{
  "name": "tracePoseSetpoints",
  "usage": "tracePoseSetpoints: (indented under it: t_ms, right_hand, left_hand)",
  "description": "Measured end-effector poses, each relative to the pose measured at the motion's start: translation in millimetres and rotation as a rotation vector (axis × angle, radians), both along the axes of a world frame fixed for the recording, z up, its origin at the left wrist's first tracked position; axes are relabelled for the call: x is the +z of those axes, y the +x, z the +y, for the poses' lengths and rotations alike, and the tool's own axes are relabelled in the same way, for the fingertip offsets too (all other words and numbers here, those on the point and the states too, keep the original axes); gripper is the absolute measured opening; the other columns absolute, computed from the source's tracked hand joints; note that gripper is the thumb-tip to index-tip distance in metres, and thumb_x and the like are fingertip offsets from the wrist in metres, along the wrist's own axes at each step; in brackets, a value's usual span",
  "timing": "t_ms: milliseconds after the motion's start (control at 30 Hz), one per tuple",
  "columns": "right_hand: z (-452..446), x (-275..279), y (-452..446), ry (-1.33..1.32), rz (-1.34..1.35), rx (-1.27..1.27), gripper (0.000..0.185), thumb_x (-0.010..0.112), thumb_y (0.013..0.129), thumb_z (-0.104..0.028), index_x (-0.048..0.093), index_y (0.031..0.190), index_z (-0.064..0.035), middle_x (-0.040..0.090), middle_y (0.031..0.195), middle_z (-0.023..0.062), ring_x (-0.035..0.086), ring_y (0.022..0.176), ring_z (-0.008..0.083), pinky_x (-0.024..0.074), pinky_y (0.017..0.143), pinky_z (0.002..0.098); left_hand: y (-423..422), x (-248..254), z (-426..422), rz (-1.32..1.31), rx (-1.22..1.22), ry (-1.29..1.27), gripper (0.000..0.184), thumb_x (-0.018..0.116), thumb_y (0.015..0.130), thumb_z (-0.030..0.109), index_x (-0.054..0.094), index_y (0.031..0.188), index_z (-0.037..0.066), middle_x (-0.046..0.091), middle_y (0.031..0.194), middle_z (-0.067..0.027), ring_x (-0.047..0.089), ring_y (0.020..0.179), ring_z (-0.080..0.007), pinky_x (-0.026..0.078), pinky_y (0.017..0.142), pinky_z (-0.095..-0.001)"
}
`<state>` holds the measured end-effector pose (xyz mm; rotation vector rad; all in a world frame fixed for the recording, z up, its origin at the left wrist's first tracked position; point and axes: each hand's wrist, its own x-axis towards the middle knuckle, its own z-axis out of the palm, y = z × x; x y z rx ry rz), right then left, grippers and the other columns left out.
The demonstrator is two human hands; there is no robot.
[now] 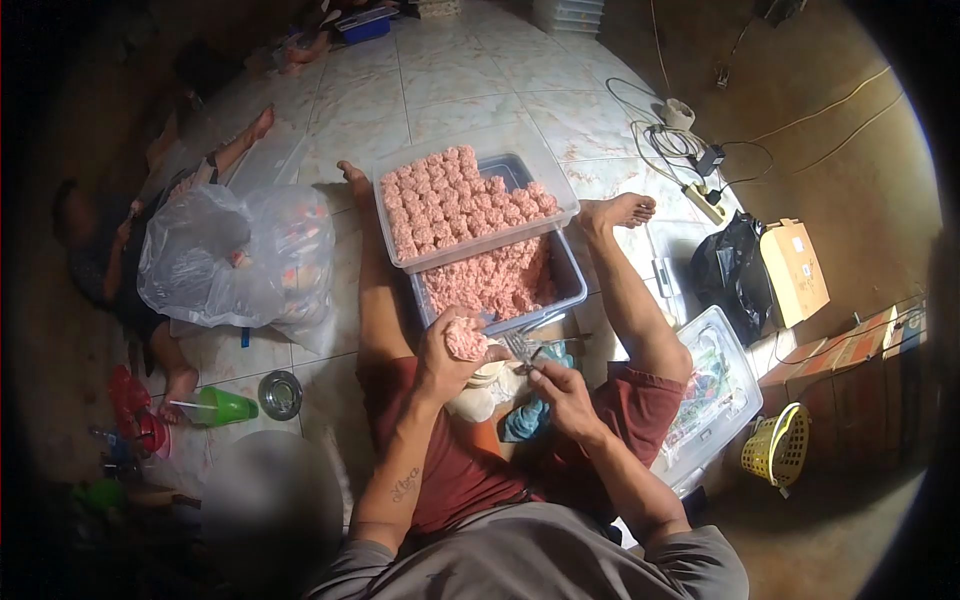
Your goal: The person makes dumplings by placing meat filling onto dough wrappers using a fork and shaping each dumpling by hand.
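Observation:
My left hand is closed around a pink, textured ball that looks like a meat or dough mixture. A metal fork is gripped in my right hand, its tines close to the ball. Just beyond my hands, a blue-grey tub holds loose pink mixture. Across the tub's far part sits a clear plastic tray with rows of similar pink lumps. Below my hands lie pale round items and a blue cloth, partly hidden.
Left on the tiled floor stand filled plastic bags, a green cup and a metal dish. Another person sits beyond. To the right are a lidded plastic box, a yellow basket, a black bag and cables.

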<state>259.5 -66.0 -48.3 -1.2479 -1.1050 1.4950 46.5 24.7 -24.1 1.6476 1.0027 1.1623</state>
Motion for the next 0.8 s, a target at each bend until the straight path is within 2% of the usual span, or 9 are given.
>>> tracePoseSetpoints:
  t_ms: [167, 233, 300, 367, 433, 533, 633, 767, 800]
  right_hand:
    - [-7.0, -22.4, -24.6, -0.098, 0.343, 0.066, 0.020, 0.059, 0.104, -0.010, 0.067, 0.118, 0.0009, 0.054, 0.086, -0.0013, 0.050, 0.079, 0.0125, 0.0430, 0.070, 0.0299]
    - [3.4, -8.7, -42.6, 0.443, -0.165, -0.150, 0.020, 0.059, 0.100, -0.002, 0.066, 0.119, 0.0005, 0.055, 0.087, 0.0053, 0.053, 0.077, 0.0167, 0.0447, 0.069, 0.0336]
    - [3.7, 11.0, -28.6, 0.500, -0.471, -0.119, 0.022, 0.059, 0.097, 0.003, 0.067, 0.118, 0.0002, 0.055, 0.089, 0.0113, 0.056, 0.078, 0.0206, 0.0463, 0.072, 0.0342]
    - [0.5, 16.4, -16.9, 0.346, -0.447, -0.074, 0.017, 0.056, 0.099, 0.003, 0.065, 0.112, 0.0048, 0.055, 0.092, 0.0098, 0.052, 0.079, 0.0188, 0.0426, 0.071, 0.0304]
    - [-8.4, 14.9, -8.4, 0.295, -0.354, -0.072, 0.017, 0.056, 0.101, -0.001, 0.067, 0.113, 0.0039, 0.052, 0.089, 0.0050, 0.049, 0.077, 0.0139, 0.0406, 0.068, 0.0281]
    - [-23.3, 2.6, -3.4, -0.100, 0.093, 0.020, 0.025, 0.055, 0.107, -0.013, 0.068, 0.123, 0.0015, 0.046, 0.094, -0.0044, 0.040, 0.077, 0.0046, 0.0334, 0.065, 0.0224]
    - [-21.4, -5.3, -19.2, 0.020, 0.194, 0.052, 0.020, 0.054, 0.105, -0.009, 0.066, 0.116, 0.0036, 0.055, 0.097, 0.0016, 0.049, 0.082, 0.0093, 0.0401, 0.071, 0.0235]
    - [-2.7, -10.1, -46.5, 0.544, -0.392, -0.171, 0.020, 0.053, 0.097, 0.007, 0.063, 0.114, 0.0046, 0.055, 0.095, 0.0084, 0.056, 0.086, 0.0172, 0.0458, 0.077, 0.0286]
    - [-4.6, -12.2, -37.2, 0.435, -0.380, -0.102, 0.024, 0.052, 0.096, 0.010, 0.063, 0.117, 0.0044, 0.054, 0.099, 0.0089, 0.056, 0.090, 0.0167, 0.0461, 0.081, 0.0281]
  left_hand:
    - [20.9, 1.4, -5.0, -0.301, 0.012, -0.072, 0.045, 0.092, 0.073, 0.010, 0.062, 0.106, 0.003, 0.068, 0.094, -0.0044, 0.062, 0.085, -0.0136, 0.054, 0.085, -0.0293]
    - [25.0, -21.8, -6.6, -0.112, -0.117, 0.029, 0.042, 0.092, 0.076, 0.014, 0.062, 0.103, 0.003, 0.062, 0.089, -0.0017, 0.059, 0.086, -0.0122, 0.051, 0.084, -0.0271]
    - [33.1, -22.4, -4.2, -0.079, 0.156, 0.056, 0.035, 0.091, 0.077, 0.013, 0.061, 0.092, 0.003, 0.063, 0.082, -0.0022, 0.062, 0.080, -0.0118, 0.053, 0.080, -0.0314]
    - [19.6, 16.3, -7.8, 0.115, 0.089, -0.072, 0.040, 0.092, 0.076, 0.014, 0.058, 0.093, 0.003, 0.063, 0.083, -0.0038, 0.062, 0.079, -0.0125, 0.054, 0.080, -0.0316]
    - [-3.4, -12.4, 0.8, -0.237, -0.112, -0.094, 0.049, 0.094, 0.072, 0.015, 0.060, 0.105, 0.001, 0.064, 0.085, -0.0045, 0.063, 0.080, -0.0132, 0.054, 0.082, -0.0320]
    - [0.1, -8.2, 0.4, -0.151, -0.027, 0.021, 0.056, 0.095, 0.070, 0.013, 0.058, 0.111, 0.001, 0.064, 0.086, -0.0032, 0.061, 0.078, -0.0122, 0.053, 0.089, -0.0305]
    - [6.0, 6.8, -4.3, -0.121, -0.074, -0.050, 0.051, 0.096, 0.070, 0.018, 0.059, 0.102, 0.004, 0.062, 0.087, -0.0018, 0.057, 0.076, -0.0098, 0.051, 0.089, -0.0268]
    - [27.6, -20.8, -11.6, 0.083, -0.032, 0.016, 0.054, 0.098, 0.067, 0.021, 0.062, 0.103, 0.004, 0.063, 0.094, -0.0010, 0.056, 0.084, -0.0084, 0.051, 0.085, -0.0265]
    - [26.2, -1.9, -10.4, 0.043, 0.024, -0.012, 0.053, 0.098, 0.067, 0.020, 0.062, 0.103, 0.004, 0.063, 0.094, -0.0013, 0.058, 0.086, -0.0092, 0.051, 0.085, -0.0270]
